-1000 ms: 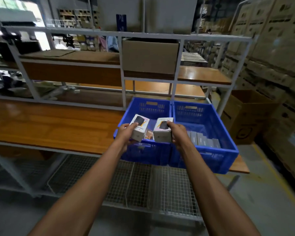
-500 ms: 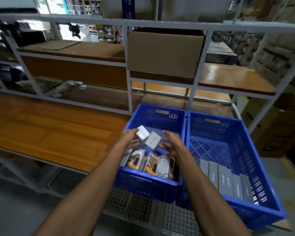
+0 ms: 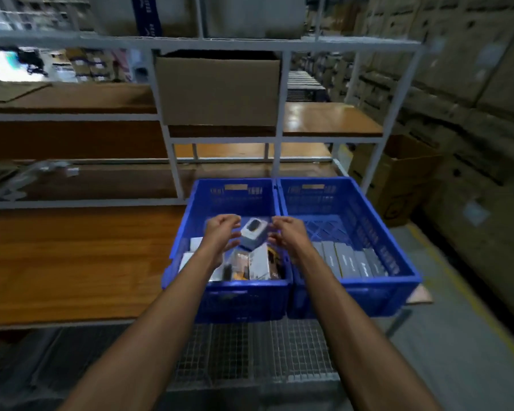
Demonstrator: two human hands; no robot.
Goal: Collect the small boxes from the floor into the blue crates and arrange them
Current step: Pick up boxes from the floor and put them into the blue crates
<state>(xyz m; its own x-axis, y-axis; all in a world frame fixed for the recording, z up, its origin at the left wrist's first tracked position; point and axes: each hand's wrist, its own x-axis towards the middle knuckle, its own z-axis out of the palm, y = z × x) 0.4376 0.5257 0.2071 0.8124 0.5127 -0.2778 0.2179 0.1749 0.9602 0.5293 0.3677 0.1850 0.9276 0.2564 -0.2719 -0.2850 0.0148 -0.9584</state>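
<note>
- Head view, looking down on two blue perforated plastic crates side by side at the right end of the long wooden bench (image 3: 72, 262).
- Left blue crate (image 3: 229, 295) crowded along its near wall with small printed cardboard boxes (image 3: 250, 266), jumbled, some upright, some leaning.
- Right blue crate (image 3: 398, 280) tidier: a neat row of grey flat boxes (image 3: 350, 259) standing on edge against the near wall, far half bare mesh.
- Between the hands, over the left crate: one small white-and-grey carton with a dark oval printed on its face (image 3: 252, 232), tilted, blurred. Touching either hand or loose in the air? Cannot tell.
- Left hand (image 3: 221, 232) above the crate's left half, fingers loosely curled, nothing clearly pinched.
- Right hand (image 3: 285, 232) near the shared wall, fingers bent inward toward the carton, gripping nothing visible.
- Handling, as a judgement: light, stiff retail cartons, probably smooth and a bit slippery; corners likely to dent if dropped or crammed.
- Best hold, most likely: thumb on one broad face, fingers on the opposite face, mid-body rather than at a corner or end flap.
- For arranging: stand each on edge and slide against its neighbour, as in the right crate's row.
- Risk: leaning boxes toppling when one is pulled out.
</note>
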